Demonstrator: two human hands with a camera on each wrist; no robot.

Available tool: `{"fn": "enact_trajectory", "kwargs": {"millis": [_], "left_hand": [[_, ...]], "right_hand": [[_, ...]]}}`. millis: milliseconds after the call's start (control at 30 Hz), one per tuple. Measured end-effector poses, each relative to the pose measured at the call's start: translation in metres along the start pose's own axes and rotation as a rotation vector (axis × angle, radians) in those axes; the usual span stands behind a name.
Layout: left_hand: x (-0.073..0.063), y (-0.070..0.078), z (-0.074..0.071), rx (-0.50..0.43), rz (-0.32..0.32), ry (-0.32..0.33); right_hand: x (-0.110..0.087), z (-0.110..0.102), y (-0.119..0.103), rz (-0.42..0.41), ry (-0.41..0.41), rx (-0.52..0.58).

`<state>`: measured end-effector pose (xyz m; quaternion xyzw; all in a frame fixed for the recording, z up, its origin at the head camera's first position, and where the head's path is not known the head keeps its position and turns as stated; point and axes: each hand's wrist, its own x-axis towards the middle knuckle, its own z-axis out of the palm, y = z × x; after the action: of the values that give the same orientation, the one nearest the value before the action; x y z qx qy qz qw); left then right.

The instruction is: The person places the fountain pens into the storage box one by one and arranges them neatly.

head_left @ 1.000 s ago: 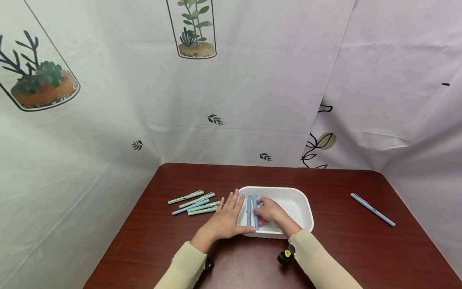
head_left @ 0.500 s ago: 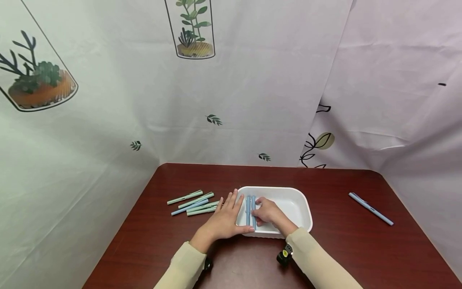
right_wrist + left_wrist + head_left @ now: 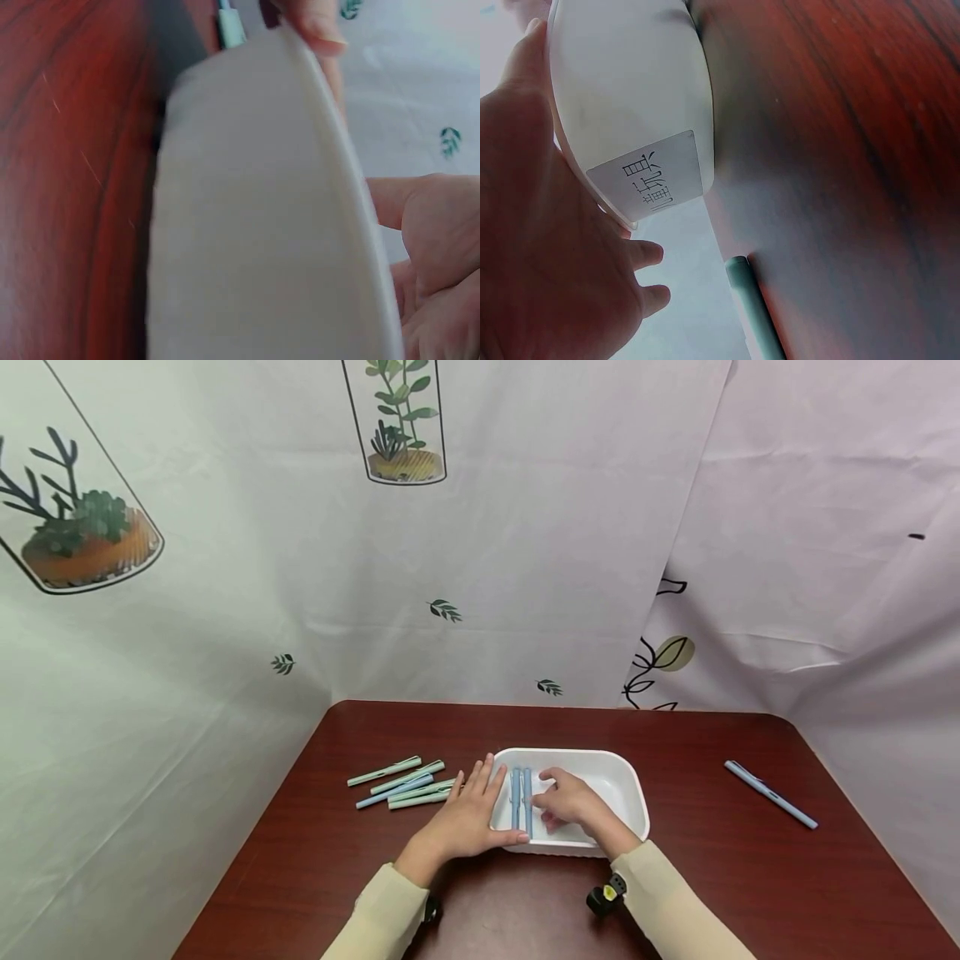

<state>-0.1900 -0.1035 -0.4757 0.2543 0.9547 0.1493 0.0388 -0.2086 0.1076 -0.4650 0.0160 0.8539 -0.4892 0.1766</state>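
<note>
Two slim light-blue plastic pens (image 3: 516,797) lie side by side in the left part of the white plastic tray (image 3: 603,785).
The left hand (image 3: 462,818), fingers spread, rests on the tray's left side; too hard pressing could tilt it. The right hand (image 3: 572,800), inside the tray, has loosely bent fingers and seems to grip nothing; if it brushes the nearer pen, both may roll.

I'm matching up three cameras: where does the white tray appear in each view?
Head: white tray just right of centre, in the lower half.
Left wrist: upper left of the picture, a labelled wall showing.
Right wrist: a plain wall fills the middle, down to the bottom edge.
Shared landmark: the red-brown table, in all three.
</note>
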Motion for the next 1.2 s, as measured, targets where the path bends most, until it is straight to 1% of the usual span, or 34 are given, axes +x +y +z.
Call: {"fn": "enact_trajectory", "kwargs": {"millis": [267,433,567,700,833,933,1100,1167,1200], "left_hand": [[-0.001,-0.001,0.001,-0.015,-0.021,-0.008],[-0.003,-0.002,-0.001,-0.018,-0.017,-0.006],[-0.003,-0.003,-0.001,-0.020,-0.004,0.000],[-0.003,-0.003,0.000,-0.019,0.000,0.002],[-0.002,-0.003,0.001,-0.021,-0.003,0.003],[-0.001,-0.003,0.000,-0.021,-0.007,0.000],[-0.001,-0.001,-0.001,-0.020,-0.005,-0.004],[-0.001,-0.001,-0.001,-0.021,-0.004,-0.005],[-0.001,-0.001,-0.001,-0.021,-0.004,-0.005]], "right_hand": [[-0.019,-0.036,0.003,-0.062,0.062,0.006],[-0.031,-0.067,0.002,-0.096,0.105,0.003],[-0.039,-0.093,0.003,-0.112,0.140,-0.033],[-0.045,-0.117,0.013,-0.115,0.174,-0.049],[-0.049,-0.139,0.030,-0.102,0.199,-0.061],[-0.050,-0.155,0.045,-0.087,0.233,-0.126],[-0.052,-0.183,0.071,-0.066,0.349,-0.352],[-0.053,-0.193,0.082,-0.063,0.393,-0.415],[-0.053,-0.197,0.087,-0.063,0.406,-0.428]]}}
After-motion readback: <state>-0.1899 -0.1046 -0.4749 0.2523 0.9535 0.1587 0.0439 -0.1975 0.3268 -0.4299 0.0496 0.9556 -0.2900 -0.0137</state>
